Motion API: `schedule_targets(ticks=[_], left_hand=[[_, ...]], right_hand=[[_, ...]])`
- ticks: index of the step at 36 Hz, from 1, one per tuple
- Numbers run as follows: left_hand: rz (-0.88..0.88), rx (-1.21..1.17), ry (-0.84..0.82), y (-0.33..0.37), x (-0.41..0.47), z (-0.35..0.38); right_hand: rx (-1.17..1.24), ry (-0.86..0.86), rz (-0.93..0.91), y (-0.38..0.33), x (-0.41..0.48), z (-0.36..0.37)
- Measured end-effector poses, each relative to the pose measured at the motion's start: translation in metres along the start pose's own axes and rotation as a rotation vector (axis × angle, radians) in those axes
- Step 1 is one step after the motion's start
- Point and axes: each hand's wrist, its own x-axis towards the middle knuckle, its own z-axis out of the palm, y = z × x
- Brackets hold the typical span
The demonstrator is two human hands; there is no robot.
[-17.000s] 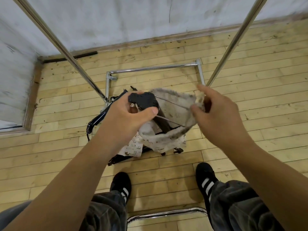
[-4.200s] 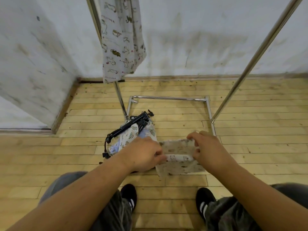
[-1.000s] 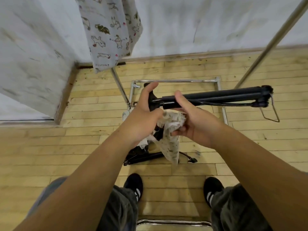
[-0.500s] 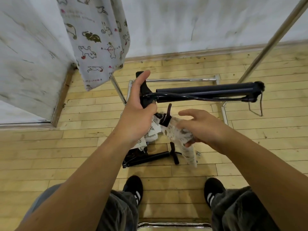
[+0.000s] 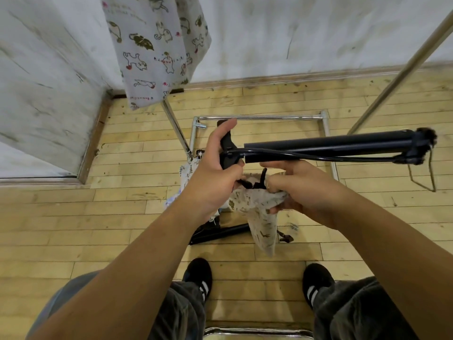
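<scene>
My left hand (image 5: 217,173) grips the left end of a long black clip hanger (image 5: 328,147) that I hold level in front of me, thumb raised along its hook. Its far end with a wire clip reaches out to the right. My right hand (image 5: 301,188) pinches a small patterned cloth (image 5: 259,217) bunched up against a black clip just under the hanger bar. The cloth's tail hangs down toward the floor.
A cat-print cloth (image 5: 157,45) hangs from the metal rack (image 5: 259,117) at upper left. Rack poles slant up on both sides. More cloths and a black hanger (image 5: 220,233) lie on the wooden floor between my shoes. White walls meet in the left corner.
My right hand has lifted the cloth up to the clip under the bar and closed on it. The hanger stays level in my left hand.
</scene>
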Motion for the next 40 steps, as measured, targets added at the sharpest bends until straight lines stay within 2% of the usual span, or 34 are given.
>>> schedule_targets(ticks=[4,9,14,19,22,25,27,30,34,36,40], left_hand=[[-0.026,0.017,-0.008,0.002,0.000,-0.002],[-0.062,-0.011,-0.053,0.004,0.001,-0.005],[-0.081,0.001,-0.079,0.003,0.001,-0.003],[-0.107,0.100,-0.083,0.000,0.000,-0.003],[-0.189,0.000,-0.056,0.000,0.005,-0.001],[-0.285,-0.063,0.051,-0.002,0.018,-0.004],[-0.270,0.066,0.071,-0.004,0.021,-0.009],[-0.097,0.394,0.064,-0.009,0.015,-0.017],[0.021,0.700,-0.069,-0.020,0.012,-0.019],[-0.011,0.763,-0.149,-0.023,0.013,-0.020],[-0.004,0.682,-0.244,-0.027,0.014,-0.022]], right_hand=[[0.041,0.030,0.020,-0.003,-0.003,0.003],[0.303,0.040,0.003,-0.009,-0.007,0.003],[0.572,0.145,0.030,-0.015,-0.011,-0.001],[0.634,0.214,0.005,-0.015,-0.009,0.000],[0.643,0.281,0.004,-0.016,-0.008,-0.001],[0.662,0.332,0.008,-0.016,-0.008,-0.003],[0.649,0.342,0.003,-0.016,-0.008,-0.004],[0.631,0.372,-0.014,-0.017,-0.008,-0.004],[0.586,0.407,-0.048,-0.016,-0.007,-0.005],[0.559,0.412,-0.067,-0.014,-0.007,-0.005],[0.541,0.385,-0.097,-0.013,-0.007,-0.006]])
